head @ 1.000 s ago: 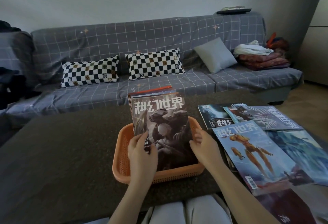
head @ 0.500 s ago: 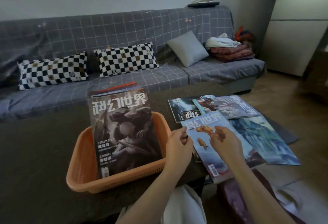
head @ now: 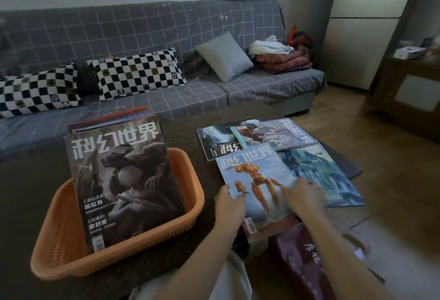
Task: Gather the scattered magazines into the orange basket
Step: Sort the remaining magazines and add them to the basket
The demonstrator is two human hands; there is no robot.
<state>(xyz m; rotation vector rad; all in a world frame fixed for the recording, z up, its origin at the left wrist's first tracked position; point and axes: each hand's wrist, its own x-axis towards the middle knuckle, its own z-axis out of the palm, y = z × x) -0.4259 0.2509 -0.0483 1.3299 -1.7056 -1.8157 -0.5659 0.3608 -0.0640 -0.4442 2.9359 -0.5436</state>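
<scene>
- I am bringing both hands onto the pale blue glossy magazine with the orange insect cover (head: pixel 256 180), which is lying on top of the loose pile on the dark speckled counter (head: pixel 35 180), just right of the orange plastic mesh basket (head: pixel 190 195).
- My left hand (head: pixel 229 204) is taking the magazine's left edge, fingers curling around it; how firm this grip is, I cannot tell for sure.
- My right hand (head: pixel 303 198) is pressing flat on the cover's right side, fingers spread, pinching nothing.
- The basket is already holding a leaning stack fronted by a grey creature-cover magazine (head: pixel 123 180), which is sticking well above the rim.
- Risks I am weighing: the slick cover could be slipping from a one-sided grip; lifting it could be dragging the dark magazine (head: pixel 217 143), the shell-cover magazine (head: pixel 276 134) or the icy blue magazine (head: pixel 319 176) toward the counter edge; and adding another could be toppling the leaning stack.
</scene>
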